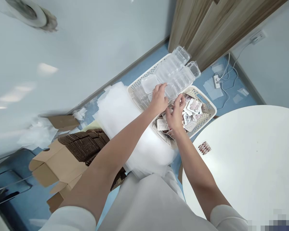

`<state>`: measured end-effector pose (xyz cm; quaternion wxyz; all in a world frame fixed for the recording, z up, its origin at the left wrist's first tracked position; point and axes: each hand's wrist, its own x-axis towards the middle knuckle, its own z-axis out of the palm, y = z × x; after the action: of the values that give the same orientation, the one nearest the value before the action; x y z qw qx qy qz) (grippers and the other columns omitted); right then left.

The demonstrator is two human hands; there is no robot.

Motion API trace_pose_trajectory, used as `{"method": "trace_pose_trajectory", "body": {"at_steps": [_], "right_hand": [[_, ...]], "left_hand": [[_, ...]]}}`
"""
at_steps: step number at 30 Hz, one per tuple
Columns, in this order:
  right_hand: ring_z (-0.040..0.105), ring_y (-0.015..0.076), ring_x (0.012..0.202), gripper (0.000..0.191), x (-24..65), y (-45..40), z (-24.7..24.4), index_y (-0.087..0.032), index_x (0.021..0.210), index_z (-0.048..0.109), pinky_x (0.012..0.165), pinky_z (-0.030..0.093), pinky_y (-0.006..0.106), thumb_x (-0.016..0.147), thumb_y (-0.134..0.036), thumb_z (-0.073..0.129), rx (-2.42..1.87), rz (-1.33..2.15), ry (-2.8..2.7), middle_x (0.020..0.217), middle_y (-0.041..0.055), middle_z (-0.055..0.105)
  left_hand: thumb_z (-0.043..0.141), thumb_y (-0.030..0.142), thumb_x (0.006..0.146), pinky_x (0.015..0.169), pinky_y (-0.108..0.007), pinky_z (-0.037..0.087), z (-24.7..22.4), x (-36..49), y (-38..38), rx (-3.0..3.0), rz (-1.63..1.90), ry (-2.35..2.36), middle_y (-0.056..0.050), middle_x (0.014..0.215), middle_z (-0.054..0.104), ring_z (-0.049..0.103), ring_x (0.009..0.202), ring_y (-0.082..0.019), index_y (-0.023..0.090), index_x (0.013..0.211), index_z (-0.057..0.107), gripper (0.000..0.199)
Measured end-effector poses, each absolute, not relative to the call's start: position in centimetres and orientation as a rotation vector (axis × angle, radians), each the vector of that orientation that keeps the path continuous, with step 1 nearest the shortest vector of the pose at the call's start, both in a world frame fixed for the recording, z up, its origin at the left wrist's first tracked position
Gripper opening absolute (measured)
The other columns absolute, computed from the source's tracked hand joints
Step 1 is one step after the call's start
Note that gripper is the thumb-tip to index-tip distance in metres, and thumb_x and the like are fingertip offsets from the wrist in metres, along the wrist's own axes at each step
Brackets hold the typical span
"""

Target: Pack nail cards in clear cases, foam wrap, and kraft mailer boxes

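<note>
My left hand (159, 98) reaches over the clear plastic boxes (180, 78), its fingers bent over the edge of one. Close beside it, my right hand (175, 114) hangs over the small printed cards and packets (195, 106), thumb and fingers apart. Whether its fingertips touch a box or a packet is hidden. Two white perforated baskets (208, 104) stand side by side, one holding rows of the boxes, the other the jumbled packets. Some packets show rows of small nail-like pieces.
On the round white table (250, 166) at right lies a set of brown nail-like pieces (204, 148). A white foam-like stack (120, 106) and flattened cardboard boxes (60, 157) are at left. A power strip (216, 81) with cables lies on the blue floor near the wooden panel (202, 29).
</note>
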<state>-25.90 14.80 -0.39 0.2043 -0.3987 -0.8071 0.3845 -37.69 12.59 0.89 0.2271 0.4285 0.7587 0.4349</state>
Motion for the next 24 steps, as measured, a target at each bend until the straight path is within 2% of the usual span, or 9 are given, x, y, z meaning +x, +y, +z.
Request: {"method": "trace_pose_trajectory", "body": {"at_steps": [5, 10, 12, 14, 16, 18, 21, 24], "right_hand": [[0.034, 0.0222, 0.12, 0.071, -24.3, 13.0, 2.2, -0.031, 0.138, -0.003, 0.092, 0.037, 0.043, 0.083, -0.037, 0.041, -1.024, 1.149, -2.094, 0.133, 0.0085, 0.027], [0.048, 0.0186, 0.101, 0.067, -20.8, 8.9, 5.4, -0.031, 0.137, 0.017, 0.084, 0.043, 0.036, 0.078, -0.04, 0.049, -1.016, 1.303, -1.895, 0.122, 0.0064, 0.044], [0.051, 0.0175, 0.097, 0.067, -19.1, 6.5, 6.4, -0.029, 0.135, 0.023, 0.083, 0.044, 0.034, 0.076, -0.04, 0.052, -0.981, 1.443, -1.798, 0.118, 0.0059, 0.049], [0.053, 0.017, 0.094, 0.067, -17.4, 3.8, 7.3, -0.027, 0.133, 0.027, 0.082, 0.044, 0.034, 0.074, -0.039, 0.057, -0.948, 1.556, -1.682, 0.112, 0.0061, 0.053], [0.055, 0.0166, 0.091, 0.061, -15.6, 1.2, 8.1, -0.027, 0.125, 0.037, 0.081, 0.045, 0.034, 0.07, -0.036, 0.061, -0.938, 1.59, -1.586, 0.106, 0.0058, 0.058], [0.056, 0.016, 0.087, 0.046, -13.8, -1.2, 8.8, -0.025, 0.11, 0.05, 0.08, 0.045, 0.034, 0.067, -0.035, 0.065, -0.954, 1.581, -1.549, 0.098, 0.0049, 0.06], [0.058, 0.0155, 0.08, 0.029, -11.1, -4.0, 9.9, -0.022, 0.093, 0.059, 0.078, 0.046, 0.034, 0.067, -0.035, 0.065, -0.998, 1.589, -1.566, 0.091, 0.0043, 0.063], [0.058, 0.017, 0.083, 0.028, -8.4, -6.0, 10.9, -0.021, 0.091, 0.062, 0.078, 0.046, 0.034, 0.068, -0.036, 0.063, -1.026, 1.59, -1.572, 0.092, 0.005, 0.064]], "left_hand": [[0.051, 0.01, 0.07, 0.098, -0.039, 0.03, 4.0, -36.5, 9.9, 1.174, 1.352, 2.099, -0.01, 0.114, 0.045, 0.041, 0.113, -0.022, 0.017, 0.112, 0.045, 0.043], [0.059, 0.016, 0.068, 0.076, -0.029, 0.045, 6.4, -33.8, 3.3, 0.949, 1.466, 1.952, -0.006, 0.097, 0.053, 0.054, 0.088, -0.015, 0.017, 0.1, 0.051, 0.033], [0.061, 0.019, 0.068, 0.068, -0.025, 0.046, 7.1, -32.2, -0.2, 0.805, 1.467, 1.828, -0.004, 0.093, 0.055, 0.055, 0.076, -0.011, 0.016, 0.095, 0.052, 0.029], [0.064, 0.021, 0.066, 0.065, -0.024, 0.046, 7.8, -30.6, -3.9, 0.703, 1.453, 1.681, -0.004, 0.092, 0.055, 0.055, 0.068, -0.009, 0.016, 0.099, 0.051, 0.036], [0.064, 0.025, 0.067, 0.062, -0.023, 0.045, 8.5, -29.1, -7.2, 0.644, 1.423, 1.58, -0.002, 0.088, 0.056, 0.055, 0.064, -0.008, 0.018, 0.108, 0.048, 0.044], [0.064, 0.03, 0.068, 0.061, -0.022, 0.043, 9.1, -27.8, -10.0, 0.635, 1.39, 1.531, -0.001, 0.084, 0.056, 0.056, 0.064, -0.008, 0.019, 0.107, 0.05, 0.043], [0.063, 0.034, 0.068, 0.061, -0.021, 0.042, 9.7, -26.1, -12.8, 0.636, 1.351, 1.467, 0.0, 0.078, 0.058, 0.056, 0.066, -0.008, 0.018, 0.093, 0.055, 0.031], [0.065, 0.034, 0.066, 0.061, -0.021, 0.041, 9.9, -24.0, -14.6, 0.657, 1.265, 1.366, 0.001, 0.07, 0.059, 0.057, 0.062, -0.008, 0.017, 0.08, 0.054, 0.025]]}}
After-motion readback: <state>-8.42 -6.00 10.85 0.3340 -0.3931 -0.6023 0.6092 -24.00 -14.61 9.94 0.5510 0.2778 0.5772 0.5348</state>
